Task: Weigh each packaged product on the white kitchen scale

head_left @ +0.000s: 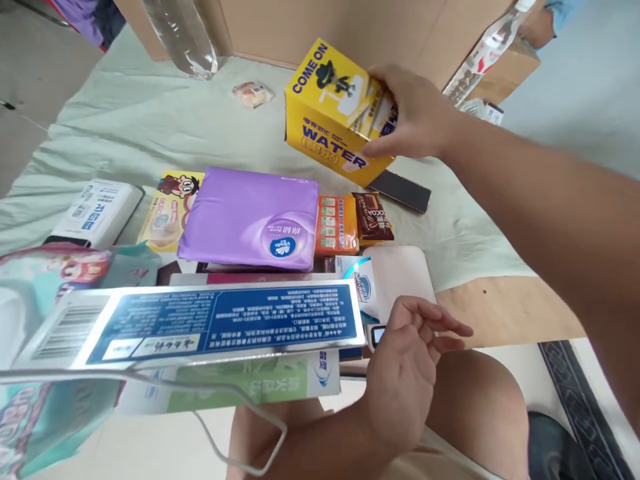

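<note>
My right hand (413, 110) grips the right end of a yellow box (325, 113) printed "COME ON" and "WATER". The box is tilted above the green cloth, with a black phone-like slab (403, 191) just below it. My left hand (403, 373) rests palm up near the front edge with its fingers loosely apart, holding nothing. Close to it are a white-and-blue box (359, 283) and a pale flat case (400, 273). A purple tissue pack (240, 213) lies in the middle. In front of it are a long blue-and-silver toothpaste box (225, 317) and a green-and-white box (240, 387).
An orange packet (336, 223) and a brown cocoa packet (374, 217) lie beside the tissue pack. At left are a yellow box (170, 210), a white device (97, 210) and a teal package (90, 400). A grey cable (240, 393) crosses the front. Bottles (483, 53) stand behind, near cardboard.
</note>
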Motion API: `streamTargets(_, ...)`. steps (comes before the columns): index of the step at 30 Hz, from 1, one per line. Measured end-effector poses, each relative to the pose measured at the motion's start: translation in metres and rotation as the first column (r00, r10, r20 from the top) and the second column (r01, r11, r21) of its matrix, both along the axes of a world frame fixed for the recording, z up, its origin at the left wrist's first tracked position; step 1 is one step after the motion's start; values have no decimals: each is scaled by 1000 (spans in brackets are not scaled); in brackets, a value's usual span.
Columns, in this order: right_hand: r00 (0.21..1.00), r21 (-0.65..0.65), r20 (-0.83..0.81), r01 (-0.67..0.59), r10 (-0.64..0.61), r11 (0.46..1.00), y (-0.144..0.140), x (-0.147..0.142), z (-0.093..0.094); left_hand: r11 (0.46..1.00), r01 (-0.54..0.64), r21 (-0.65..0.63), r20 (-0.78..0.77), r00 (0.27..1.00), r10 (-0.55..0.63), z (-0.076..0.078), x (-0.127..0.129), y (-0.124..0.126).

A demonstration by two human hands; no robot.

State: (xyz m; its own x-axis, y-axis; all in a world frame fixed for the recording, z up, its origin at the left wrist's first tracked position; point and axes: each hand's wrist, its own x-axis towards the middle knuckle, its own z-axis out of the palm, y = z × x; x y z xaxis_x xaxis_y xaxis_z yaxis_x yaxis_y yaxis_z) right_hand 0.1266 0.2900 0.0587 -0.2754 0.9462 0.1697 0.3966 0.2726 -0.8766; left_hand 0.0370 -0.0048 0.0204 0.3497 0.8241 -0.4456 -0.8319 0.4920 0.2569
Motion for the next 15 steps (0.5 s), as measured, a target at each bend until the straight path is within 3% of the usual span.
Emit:
streamTargets(3, 975, -8, 212, -73, 73, 997, 17, -21, -4, 995, -19, -93, 50, 998, 24, -4, 0, 5)
streamTargets(10, 973, -164, 106, -185, 203, 969, 42, -34, -27, 979, -123, -165, 115, 983, 143, -10, 2, 19)
streamTargets(15, 946, -204, 126, -271, 299, 941, 47, -27, -40, 981, -133, -139, 5, 991, 135, -14, 0, 26)
